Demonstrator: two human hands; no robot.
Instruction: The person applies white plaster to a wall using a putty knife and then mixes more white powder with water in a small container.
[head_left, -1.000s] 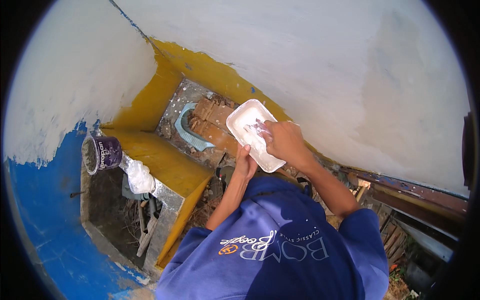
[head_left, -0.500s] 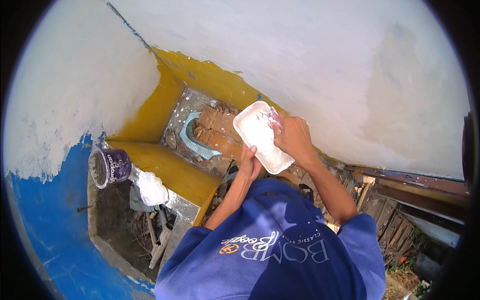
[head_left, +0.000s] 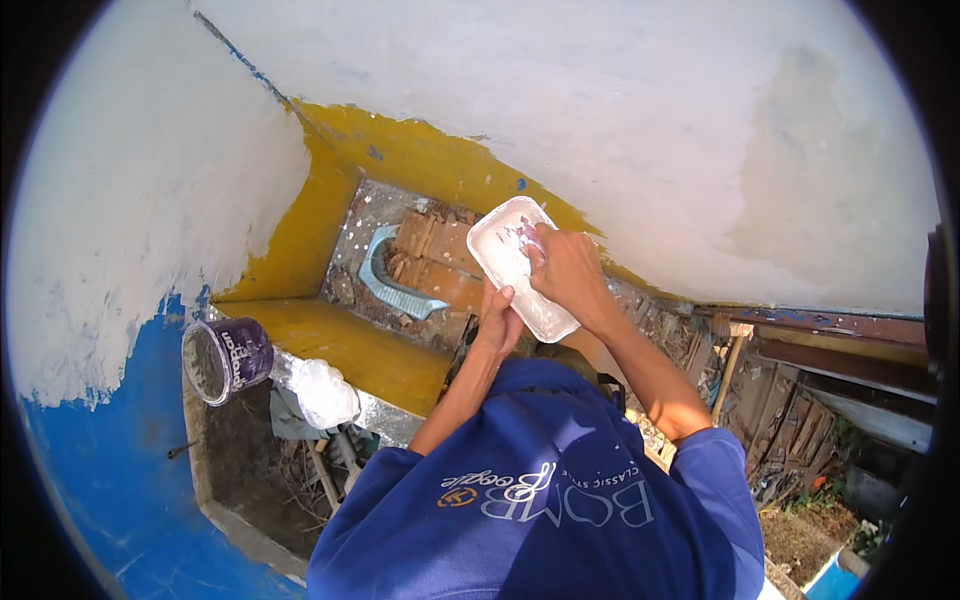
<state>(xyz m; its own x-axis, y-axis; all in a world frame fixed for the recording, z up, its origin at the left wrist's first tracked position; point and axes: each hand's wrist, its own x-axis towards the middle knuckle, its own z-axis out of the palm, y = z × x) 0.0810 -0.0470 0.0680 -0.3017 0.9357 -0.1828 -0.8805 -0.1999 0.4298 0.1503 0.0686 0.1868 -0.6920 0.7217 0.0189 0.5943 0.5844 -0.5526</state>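
In front of me a shallow white rectangular tray [head_left: 552,318] is held tilted, coated inside with thick white paste. My left hand [head_left: 498,320] grips its near left side, thumb over the rim and fingers underneath. Over the far half of the tray, my right hand [head_left: 572,268] pinches a small pinkish-purple wad [head_left: 530,236] smeared white, pressed against the paste. The fingers partly cover this wad, so I cannot tell whether it is cloth or sponge.
A purple bucket [head_left: 245,355] and a white plastic bag [head_left: 322,393] rest on the yellow ledge [head_left: 350,340] at left. Beyond lies a light-blue curved piece [head_left: 375,275] among broken boards. A white-coated wall [head_left: 640,130] rises ahead. Wood scraps [head_left: 785,430] lie at right.
My right hand and the wad have shifted slightly left and down, further into the tray. The left hand keeps its grip on the tray. The whole view has moved a little.
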